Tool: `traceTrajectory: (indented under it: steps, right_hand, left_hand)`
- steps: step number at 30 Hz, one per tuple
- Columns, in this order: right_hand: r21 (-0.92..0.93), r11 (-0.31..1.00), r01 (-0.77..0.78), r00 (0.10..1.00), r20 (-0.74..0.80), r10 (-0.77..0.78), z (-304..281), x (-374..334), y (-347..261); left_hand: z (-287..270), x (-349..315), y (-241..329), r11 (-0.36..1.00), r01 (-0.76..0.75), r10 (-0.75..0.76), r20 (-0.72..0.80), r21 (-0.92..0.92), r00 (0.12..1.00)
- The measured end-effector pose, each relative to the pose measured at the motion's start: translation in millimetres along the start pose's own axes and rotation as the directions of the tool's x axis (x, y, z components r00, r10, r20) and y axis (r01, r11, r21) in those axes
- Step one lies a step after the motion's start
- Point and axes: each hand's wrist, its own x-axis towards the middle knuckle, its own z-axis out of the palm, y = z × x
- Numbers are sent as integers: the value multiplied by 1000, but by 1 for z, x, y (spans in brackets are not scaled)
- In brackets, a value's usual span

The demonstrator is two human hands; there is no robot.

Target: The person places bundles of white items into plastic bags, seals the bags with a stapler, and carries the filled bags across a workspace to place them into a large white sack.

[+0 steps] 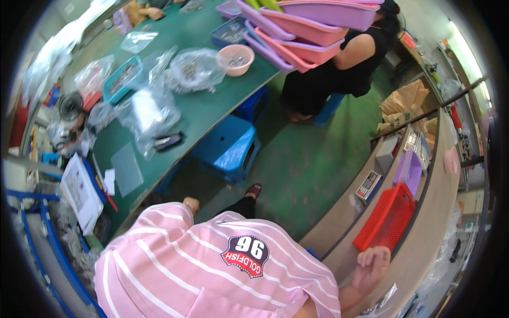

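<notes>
My right hand (371, 268) is at the lower right, beside the near end of a red perforated plastic basket (383, 220). Its fingers are loosely curled, with nothing visible in them; whether they touch the basket I cannot tell. Only a small part of my left hand (192, 204) shows past my pink striped sleeve, close to the near edge of the green table (201, 114). The left fingers are too small and hidden to read. The basket lies on a long brown bench (331, 225) along my right side.
On the bench are a scale (368, 184) and a purple tray (408, 172). A blue stool (225, 146) stands by the table, which bears plastic bags (196, 69), a pink bowl (236, 59) and stacked trays (307, 26). A person in black (339, 74) sits beyond.
</notes>
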Motion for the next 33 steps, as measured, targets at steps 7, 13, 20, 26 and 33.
traceTrajectory:
  steps: [7, 13, 20, 26, 33]
  right_hand:
    - [-974, 207, 87, 974, 127, 189, 0, 100, 13]
    - [-933, 264, -246, 935, -156, 318, -40, 135, 12]
    - [-868, 331, -370, 914, -278, 294, -137, 210, 26]
    - [-889, 291, -355, 917, -270, 294, -190, 329, -6]
    - [-837, 372, -402, 892, -265, 366, -254, 445, -18]
  left_hand:
    - [-187, 68, 74, -107, 228, -394, 252, -968, 884]
    - [-361, 121, 159, 313, 10, -226, -65, -950, 972]
    - [-461, 236, 280, 595, -92, -85, -176, -799, 981]
    - [-566, 268, 423, 855, -107, 151, 47, -508, 987]
    - [-651, 355, 531, 825, -385, 369, -120, -413, 922]
